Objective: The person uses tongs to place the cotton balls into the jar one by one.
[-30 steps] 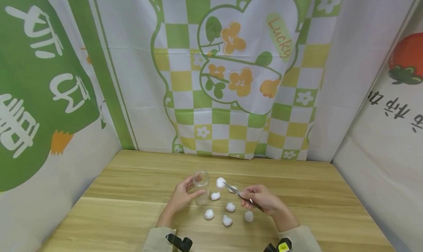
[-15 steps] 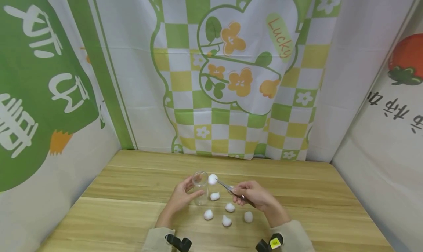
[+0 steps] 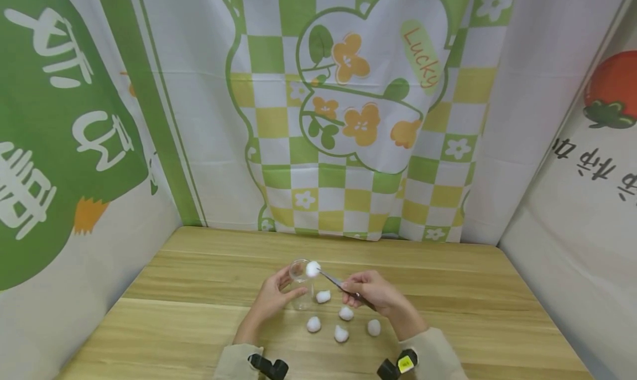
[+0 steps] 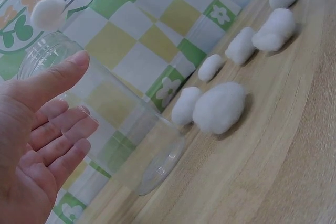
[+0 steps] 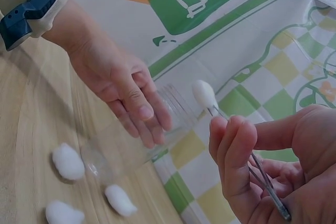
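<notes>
A clear jar [image 3: 301, 297] stands upright on the table, with my left hand [image 3: 272, 298] around its side. In the left wrist view the thumb of my left hand [image 4: 47, 114] is near the jar's [image 4: 123, 129] mouth, its fingers on the far side. My right hand [image 3: 375, 294] pinches metal tweezers [image 3: 332, 279], their tips gripping a white cotton ball [image 3: 313, 269] at the right edge of the jar's mouth. The right wrist view shows the held ball [image 5: 204, 95] just beside the rim, above my right hand's [image 5: 268, 166] fingertips. The jar holds nothing visible.
Several loose cotton balls lie on the wooden table [image 3: 209, 269] right of the jar and nearer me, among them one close by the jar [image 3: 323, 296] and one farthest right [image 3: 374, 328]. A patterned curtain [image 3: 348, 203] hangs behind the table's back edge.
My right hand has moved left with the tweezers and the cotton ball, bringing the ball from right of the jar to its rim. My left hand and the jar have stayed in place.
</notes>
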`<state>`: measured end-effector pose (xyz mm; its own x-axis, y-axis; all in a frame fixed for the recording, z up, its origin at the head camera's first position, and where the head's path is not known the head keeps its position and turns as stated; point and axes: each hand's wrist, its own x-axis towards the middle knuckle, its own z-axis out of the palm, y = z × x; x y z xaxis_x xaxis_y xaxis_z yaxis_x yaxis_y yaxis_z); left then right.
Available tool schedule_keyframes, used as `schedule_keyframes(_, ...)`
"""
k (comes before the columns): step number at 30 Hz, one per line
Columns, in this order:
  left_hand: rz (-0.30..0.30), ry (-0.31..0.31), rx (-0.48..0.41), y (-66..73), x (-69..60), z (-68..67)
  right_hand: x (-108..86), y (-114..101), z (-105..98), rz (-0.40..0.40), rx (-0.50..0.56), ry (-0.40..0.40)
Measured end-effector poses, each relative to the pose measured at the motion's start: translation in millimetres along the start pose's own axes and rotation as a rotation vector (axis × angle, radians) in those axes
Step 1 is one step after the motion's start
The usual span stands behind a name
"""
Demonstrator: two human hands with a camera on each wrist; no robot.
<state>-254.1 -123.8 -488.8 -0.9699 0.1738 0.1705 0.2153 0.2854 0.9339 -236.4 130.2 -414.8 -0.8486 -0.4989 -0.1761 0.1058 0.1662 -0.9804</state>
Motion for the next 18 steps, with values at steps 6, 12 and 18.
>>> schedule_keyframes(6, -0.024, 0.017, -0.004, 0.7, -0.7, 0.5, 3.9, 0, 3, 0.010, -0.002, 0.004)
schedule_keyframes(12, -0.028, 0.031, -0.020, 0.8, -0.9, 0.6, 8.6, -1, 7, 0.019, -0.002, 0.016)
schedule_keyframes(18, -0.032, 0.029, -0.014, 1.6, -0.6, 0.9, 14.4, -1, 9, 0.036, 0.004, 0.020)
